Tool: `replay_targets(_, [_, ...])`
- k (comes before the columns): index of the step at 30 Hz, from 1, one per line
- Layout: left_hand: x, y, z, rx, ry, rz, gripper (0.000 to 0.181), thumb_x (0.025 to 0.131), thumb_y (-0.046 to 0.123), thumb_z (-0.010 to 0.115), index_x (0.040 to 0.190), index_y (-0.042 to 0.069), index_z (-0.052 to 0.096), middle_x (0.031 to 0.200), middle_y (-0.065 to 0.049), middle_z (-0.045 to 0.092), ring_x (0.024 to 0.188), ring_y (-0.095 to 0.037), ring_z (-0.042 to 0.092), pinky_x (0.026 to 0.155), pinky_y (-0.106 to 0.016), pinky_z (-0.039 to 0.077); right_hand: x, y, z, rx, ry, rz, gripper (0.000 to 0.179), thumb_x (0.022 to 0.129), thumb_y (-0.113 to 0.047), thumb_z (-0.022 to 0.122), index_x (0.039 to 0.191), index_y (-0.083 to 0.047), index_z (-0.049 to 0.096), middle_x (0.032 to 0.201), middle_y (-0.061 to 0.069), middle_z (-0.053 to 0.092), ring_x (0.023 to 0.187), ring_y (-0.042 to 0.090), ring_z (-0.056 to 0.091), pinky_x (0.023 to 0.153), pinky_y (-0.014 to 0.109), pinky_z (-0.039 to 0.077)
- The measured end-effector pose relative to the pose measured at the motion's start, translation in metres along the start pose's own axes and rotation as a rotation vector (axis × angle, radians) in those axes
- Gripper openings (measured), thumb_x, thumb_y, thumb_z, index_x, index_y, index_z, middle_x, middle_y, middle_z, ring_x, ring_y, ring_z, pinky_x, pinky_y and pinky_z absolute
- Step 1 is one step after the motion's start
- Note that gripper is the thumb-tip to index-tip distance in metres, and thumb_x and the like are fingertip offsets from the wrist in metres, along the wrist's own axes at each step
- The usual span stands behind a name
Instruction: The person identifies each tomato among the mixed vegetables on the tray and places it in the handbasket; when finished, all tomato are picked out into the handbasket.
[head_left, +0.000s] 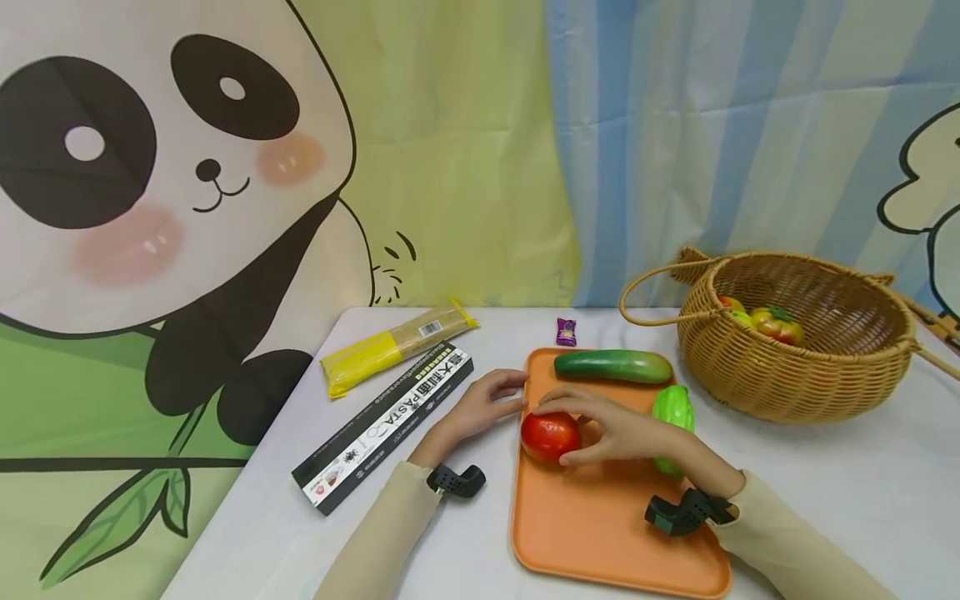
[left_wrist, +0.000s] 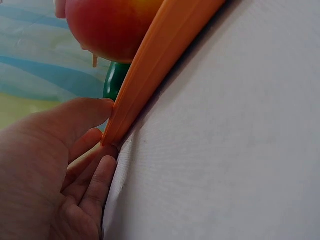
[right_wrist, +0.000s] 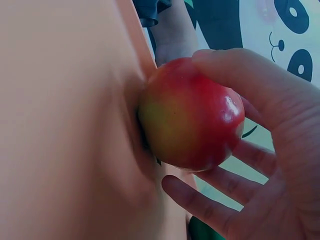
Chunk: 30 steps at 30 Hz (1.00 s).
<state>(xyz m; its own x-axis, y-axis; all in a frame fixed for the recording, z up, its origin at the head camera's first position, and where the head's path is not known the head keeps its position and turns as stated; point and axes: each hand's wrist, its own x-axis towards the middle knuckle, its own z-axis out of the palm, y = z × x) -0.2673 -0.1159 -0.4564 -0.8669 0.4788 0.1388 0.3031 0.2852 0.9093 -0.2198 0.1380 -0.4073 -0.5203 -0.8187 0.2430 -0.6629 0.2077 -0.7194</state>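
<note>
My right hand (head_left: 611, 425) holds a round red fruit (head_left: 551, 437) at the left side of the orange tray (head_left: 600, 525), thumb on the near side and fingers across the far side. In the right wrist view the fruit (right_wrist: 192, 115) shows a yellow-green patch on a glossy red skin. My left hand (head_left: 491, 404) is at the tray's left edge. Its thumb and fingertips touch the rim (left_wrist: 132, 95) in the left wrist view, the fingers loosely bent. Along the tray's far end lies a cucumber (head_left: 615, 367). A light green ridged vegetable (head_left: 673, 410) is partly hidden behind my right forearm.
To the right stands a wicker basket (head_left: 787, 383) with several fruits (head_left: 776, 325) inside. Left of the tray lie a black-and-white pasta box (head_left: 386, 425) and a yellow packet (head_left: 397, 346). A small purple packet (head_left: 566, 332) sits beyond the tray, before the printed curtain.
</note>
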Motion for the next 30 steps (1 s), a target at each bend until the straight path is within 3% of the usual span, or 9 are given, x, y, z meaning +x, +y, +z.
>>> replay_targets(5, [-0.0021,-0.0008,-0.001,-0.004,0.009,0.009,0.045,0.091,0.007,0.067,0.133,-0.004,0.054,0.135,-0.019,0.056,0.123,-0.032,0.056,0.107,-0.038,0.045,0.0009,-0.0008,0.0019,0.027,-0.033,-0.017,0.05,0.087,-0.025,0.076,0.13,-0.012,0.053,0.133,0.009,0.05,0.121,0.023,0.05,0.099,0.036,0.051])
replay_targets(11, [-0.0033,0.0,-0.0007,-0.014,0.007,0.008,0.045,0.091,0.008,0.068,0.133,-0.004,0.054,0.135,-0.019,0.056,0.123,-0.032,0.056,0.108,-0.037,0.045,0.0014,-0.0034,0.0047,0.115,-0.077,0.051,0.05,0.085,-0.024,0.078,0.125,-0.012,0.051,0.127,0.004,0.054,0.115,0.02,0.053,0.097,0.032,0.051])
replay_targets(18, [-0.0031,0.0006,-0.0004,-0.003,0.005,0.001,0.045,0.091,0.007,0.067,0.133,-0.004,0.054,0.135,-0.019,0.056,0.123,-0.032,0.056,0.107,-0.034,0.046,0.0003,-0.0041,0.0069,0.036,-0.107,0.063,0.058,0.082,-0.029,0.08,0.131,-0.016,0.051,0.128,-0.001,0.055,0.119,0.017,0.051,0.102,0.034,0.049])
replay_targets(30, [-0.0038,0.0026,-0.0007,-0.012,0.006,0.008,0.045,0.091,0.008,0.067,0.133,-0.004,0.054,0.134,-0.019,0.056,0.122,-0.033,0.056,0.108,-0.037,0.045,-0.0001,-0.0064,0.0044,0.005,-0.11,0.096,0.06,0.082,-0.036,0.079,0.132,-0.016,0.053,0.13,-0.001,0.056,0.119,0.019,0.051,0.102,0.036,0.049])
